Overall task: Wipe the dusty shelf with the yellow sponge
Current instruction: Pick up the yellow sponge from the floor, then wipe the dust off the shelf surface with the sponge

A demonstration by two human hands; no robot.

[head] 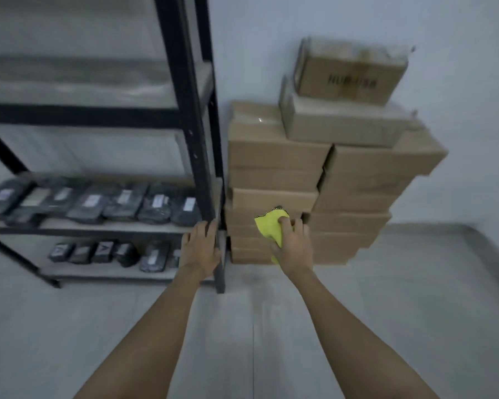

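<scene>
my two hands apart, left hand (pixel 200 249) flat on the one black shelf (pixel 69 116), right hand (pixel 295 246) clamped on one yellow sponge (pixel 267 226), beside stacked boxes (pixel 274 152), count unclear

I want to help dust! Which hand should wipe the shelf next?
The right hand: its fingers grip the sponge. The left hand holds no sponge and rests on the shelf.

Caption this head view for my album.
Right hand grips a yellow cloth before stacked boxes; left hand touches the shelf post.
</scene>
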